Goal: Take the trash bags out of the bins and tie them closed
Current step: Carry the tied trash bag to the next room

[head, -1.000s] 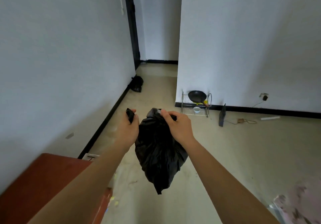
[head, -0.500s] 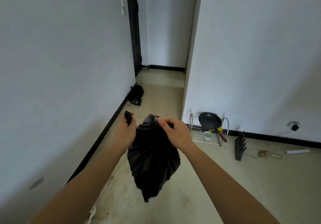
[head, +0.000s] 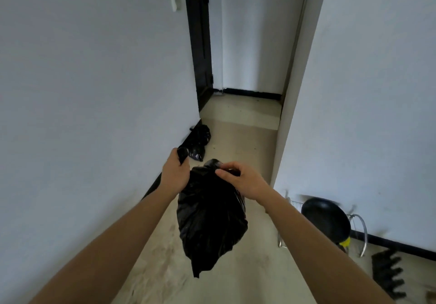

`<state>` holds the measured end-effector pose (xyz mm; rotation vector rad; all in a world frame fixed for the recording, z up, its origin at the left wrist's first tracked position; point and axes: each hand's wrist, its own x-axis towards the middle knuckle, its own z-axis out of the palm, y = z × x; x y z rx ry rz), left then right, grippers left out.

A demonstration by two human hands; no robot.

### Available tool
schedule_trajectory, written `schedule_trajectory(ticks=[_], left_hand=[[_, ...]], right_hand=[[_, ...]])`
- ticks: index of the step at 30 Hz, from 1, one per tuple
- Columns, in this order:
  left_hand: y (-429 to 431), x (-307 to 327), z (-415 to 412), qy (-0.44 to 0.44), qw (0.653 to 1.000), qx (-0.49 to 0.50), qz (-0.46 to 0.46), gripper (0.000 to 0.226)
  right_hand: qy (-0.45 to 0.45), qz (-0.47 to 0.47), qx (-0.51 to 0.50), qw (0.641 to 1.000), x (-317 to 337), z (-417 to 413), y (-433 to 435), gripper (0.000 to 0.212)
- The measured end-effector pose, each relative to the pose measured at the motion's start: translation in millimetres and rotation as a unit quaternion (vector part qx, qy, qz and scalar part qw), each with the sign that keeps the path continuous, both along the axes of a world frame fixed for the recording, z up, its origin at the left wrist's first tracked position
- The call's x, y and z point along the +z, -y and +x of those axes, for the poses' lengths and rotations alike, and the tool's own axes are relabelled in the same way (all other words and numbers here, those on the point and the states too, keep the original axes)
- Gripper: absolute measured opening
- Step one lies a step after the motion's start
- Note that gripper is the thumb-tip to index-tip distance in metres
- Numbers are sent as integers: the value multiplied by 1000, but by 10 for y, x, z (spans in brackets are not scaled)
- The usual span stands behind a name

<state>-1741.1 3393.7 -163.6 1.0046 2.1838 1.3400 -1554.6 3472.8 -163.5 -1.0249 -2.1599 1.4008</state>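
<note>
Black trash bag (head: 212, 221) hangs in mid-air between both hands, clear of the floor (head: 247, 138). It's out of any bin, and no bin is in view. Left hand (head: 174, 176) is fisted around one twisted ear of the bag's mouth, with the end poking out above the fist. Right hand (head: 243, 181) pinches the bunched neck with thumb and curled fingers, just beside the left. Both grips are narrow and both are on plastic.

Likely reason for the split hold: the two tails are kept apart so they can be crossed and knotted. Holding the bag up lets the load's weight pull the neck tight. Knot state: can't tell, the right fingers partly hide the neck. Judgement: mid-tie on this bag.

Around:
- Pile of black bags (head: 199, 138) on the floor against the left wall's baseboard, near the black door frame (head: 198, 44). Tied or not, too small to tell.
- On the right, against the wall, a wire rack (head: 358, 230) with a black pan (head: 325, 219) on it, blurred.
- A black slotted stand (head: 387, 277) on the floor nearer the camera.
- Narrow corridor ahead.

Nothing blocks the hands. The rack is near the right forearm, so a wide elbow swing could clip it.
</note>
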Motion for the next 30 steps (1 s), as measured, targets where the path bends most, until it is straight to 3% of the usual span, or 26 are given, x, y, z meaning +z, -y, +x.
schedule_trajectory(ticks=[7, 16, 23, 30], left_hand=[[-1511, -8, -1019, -10, 999, 53, -5, 20], [-3586, -688, -2971, 58, 993, 105, -16, 23], [-4835, -610, -4304, 65, 987, 143, -40, 24], [-5933, -1212, -5184, 101, 970, 207, -82, 22]], right_hand=[[57, 11, 116, 992, 111, -1036, -1875, 53], [120, 71, 148, 979, -431, -3120, -4100, 50], [124, 78, 204, 968, -302, -4548, -5520, 49], [160, 82, 286, 941, -1034, -5738, -6927, 47]])
